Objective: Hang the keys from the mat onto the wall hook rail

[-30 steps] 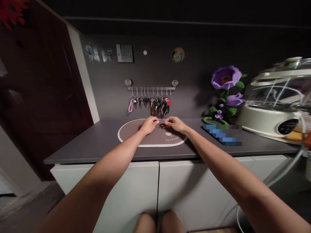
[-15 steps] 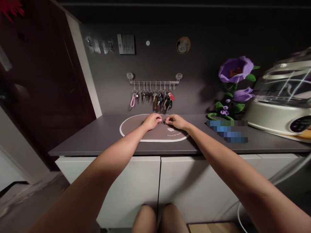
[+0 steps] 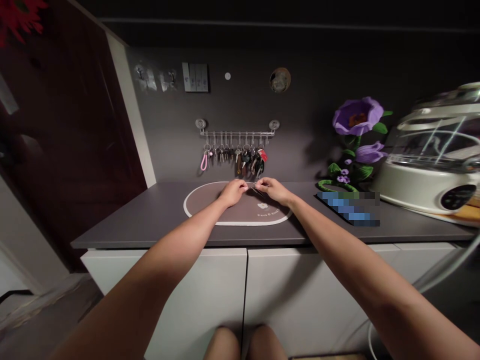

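I had a small metal item (image 3: 256,190) at the middle of my head view, over the far part of the oval mat (image 3: 200,206) and between the two hands. It was too small there to make out well; it may have been keys on a ring. The right hand (image 3: 272,190) pinched it between thumb and finger. The left hand (image 3: 233,192) was just beside it, its fingers curled inward; I could not tell whether they gripped anything.

The brown mat, edged in white and printed with a pale flower, lay flat on the dark bench (image 3: 142,217). Behind it I saw a clear hook rail (image 3: 236,134) on the wall, held at each end by a round mount. Bunches of keys (image 3: 245,160) hung from it, with a pink loop (image 3: 203,161) near the left end and a red tag (image 3: 263,155) near the right.

Further right, purple flowers (image 3: 358,120) with green leaves stood near a pixelated blue object (image 3: 347,209) on the bench. Beyond them was a white appliance (image 3: 420,186) with a clear upper part.
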Action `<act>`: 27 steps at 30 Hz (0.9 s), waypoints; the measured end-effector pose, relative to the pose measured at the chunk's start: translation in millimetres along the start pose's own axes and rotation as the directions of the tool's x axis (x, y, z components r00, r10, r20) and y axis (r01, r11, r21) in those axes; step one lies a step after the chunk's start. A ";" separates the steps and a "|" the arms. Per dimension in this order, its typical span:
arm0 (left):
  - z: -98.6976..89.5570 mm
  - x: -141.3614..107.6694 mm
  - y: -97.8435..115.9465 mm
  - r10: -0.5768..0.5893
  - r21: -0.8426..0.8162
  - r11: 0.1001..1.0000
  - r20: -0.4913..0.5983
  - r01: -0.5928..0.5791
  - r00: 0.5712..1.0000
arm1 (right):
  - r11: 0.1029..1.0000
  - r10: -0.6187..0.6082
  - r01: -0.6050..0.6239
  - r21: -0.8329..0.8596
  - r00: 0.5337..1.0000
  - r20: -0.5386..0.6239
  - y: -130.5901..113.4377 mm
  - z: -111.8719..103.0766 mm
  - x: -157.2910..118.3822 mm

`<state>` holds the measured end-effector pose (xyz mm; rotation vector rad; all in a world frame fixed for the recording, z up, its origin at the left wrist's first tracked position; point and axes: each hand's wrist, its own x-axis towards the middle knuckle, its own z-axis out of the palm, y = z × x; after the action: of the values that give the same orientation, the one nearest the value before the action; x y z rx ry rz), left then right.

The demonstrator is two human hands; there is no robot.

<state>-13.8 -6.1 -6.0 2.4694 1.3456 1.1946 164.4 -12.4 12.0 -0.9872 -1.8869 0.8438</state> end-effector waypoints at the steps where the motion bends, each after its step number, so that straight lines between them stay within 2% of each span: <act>1: 0.0 -0.1 0.3 -0.002 -0.004 1.000 -0.005 0.002 1.000 | 0.999 0.002 -0.002 0.046 1.000 -0.004 0.0 -0.4 0.2; 5: -0.3 -0.5 1.8 0.003 -0.031 0.999 -0.019 -0.003 1.000 | 0.976 -0.043 0.053 0.212 0.998 -0.054 0.7 -3.8 3.9; 12: 0.8 -0.8 3.7 0.004 -0.072 0.997 -0.028 -0.006 1.000 | 0.949 -0.075 0.132 0.285 0.977 -0.202 1.4 -10.3 12.1; 18: 4.1 -0.4 1.8 -0.016 -0.085 0.996 -0.040 0.012 0.999 | 0.867 0.057 0.063 0.494 0.973 -0.225 -4.2 -20.8 20.8; 27: 3.3 -1.4 4.6 -0.065 -0.101 0.993 -0.014 0.063 0.998 | 0.849 0.210 0.010 0.528 0.911 -0.355 -30.5 -46.6 53.4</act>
<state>-9.0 -9.1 -7.2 2.3350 1.3232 1.2406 177.3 28.0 76.5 -0.8385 -1.1675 1.0520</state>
